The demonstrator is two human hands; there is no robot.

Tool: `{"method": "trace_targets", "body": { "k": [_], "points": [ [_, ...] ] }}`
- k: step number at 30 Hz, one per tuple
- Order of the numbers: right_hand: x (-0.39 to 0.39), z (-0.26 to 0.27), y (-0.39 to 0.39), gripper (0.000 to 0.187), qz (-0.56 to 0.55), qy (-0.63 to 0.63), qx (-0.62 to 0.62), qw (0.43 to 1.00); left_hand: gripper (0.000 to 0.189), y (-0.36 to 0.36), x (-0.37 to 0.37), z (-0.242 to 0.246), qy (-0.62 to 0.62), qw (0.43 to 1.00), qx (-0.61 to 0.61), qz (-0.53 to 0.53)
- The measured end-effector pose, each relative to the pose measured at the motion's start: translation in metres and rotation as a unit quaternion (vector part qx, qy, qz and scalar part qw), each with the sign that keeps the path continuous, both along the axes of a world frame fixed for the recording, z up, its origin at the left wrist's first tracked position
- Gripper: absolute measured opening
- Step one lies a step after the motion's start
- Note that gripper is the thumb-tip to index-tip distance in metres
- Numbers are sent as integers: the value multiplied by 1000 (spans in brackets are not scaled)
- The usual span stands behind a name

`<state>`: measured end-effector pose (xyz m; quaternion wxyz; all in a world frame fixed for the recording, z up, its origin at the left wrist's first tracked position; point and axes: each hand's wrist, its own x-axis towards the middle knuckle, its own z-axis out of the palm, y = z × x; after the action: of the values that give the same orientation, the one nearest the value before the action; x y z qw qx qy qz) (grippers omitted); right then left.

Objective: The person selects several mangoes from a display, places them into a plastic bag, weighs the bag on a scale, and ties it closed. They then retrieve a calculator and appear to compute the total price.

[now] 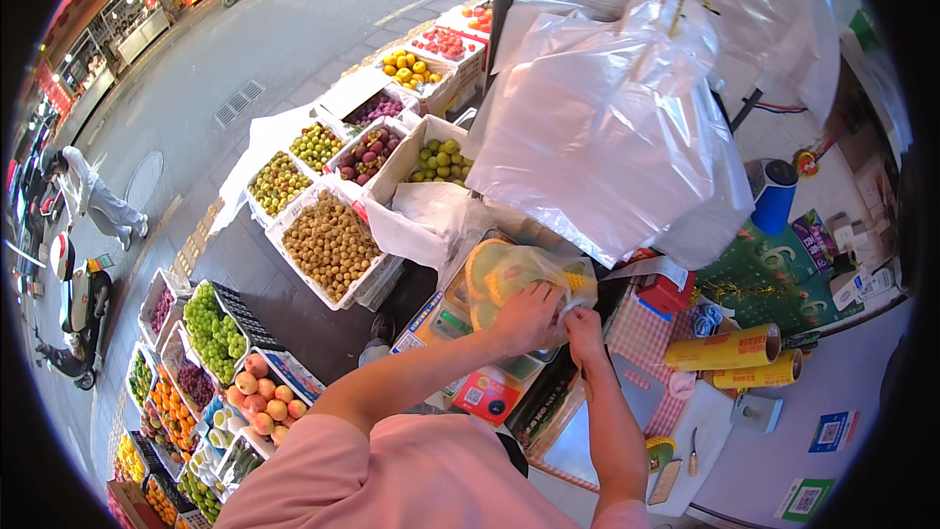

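Note:
A clear plastic bag holds large yellow-green fruit, some of it in yellow foam netting, and lies over a weighing scale. At the gathered neck of the bag, my left hand is closed on the plastic, its fingers bent over it. My right hand pinches the same bunched plastic just to the right, close beside the left. The fingertips are partly hidden by the film. Above the hands hangs a thick stack of clear plastic bags.
Crates of longans, mangosteens and pomegranates stand to the left. On the right are cling film rolls, a red box and a knife on a white board. A person walks in the street beside a scooter.

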<state>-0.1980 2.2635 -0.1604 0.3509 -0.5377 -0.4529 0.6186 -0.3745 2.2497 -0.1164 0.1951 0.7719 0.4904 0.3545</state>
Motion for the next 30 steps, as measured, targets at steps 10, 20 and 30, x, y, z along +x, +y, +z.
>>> {"method": "trace_targets", "body": {
  "k": [10, 20, 30],
  "points": [
    [-18, 17, -4, 26, -143, 262, -54, 953, 29, 129, -153, -121, 108, 957, -77, 257],
    [-27, 23, -2, 26, -188, 158, 0, 969, 25, 220, -286, -140, -128, 907, -31, 401],
    [-25, 13, 5, 26, -134, 194, -6, 972, 19, 41, -368, 31, -435, 853, -115, 264]
  ]
}}
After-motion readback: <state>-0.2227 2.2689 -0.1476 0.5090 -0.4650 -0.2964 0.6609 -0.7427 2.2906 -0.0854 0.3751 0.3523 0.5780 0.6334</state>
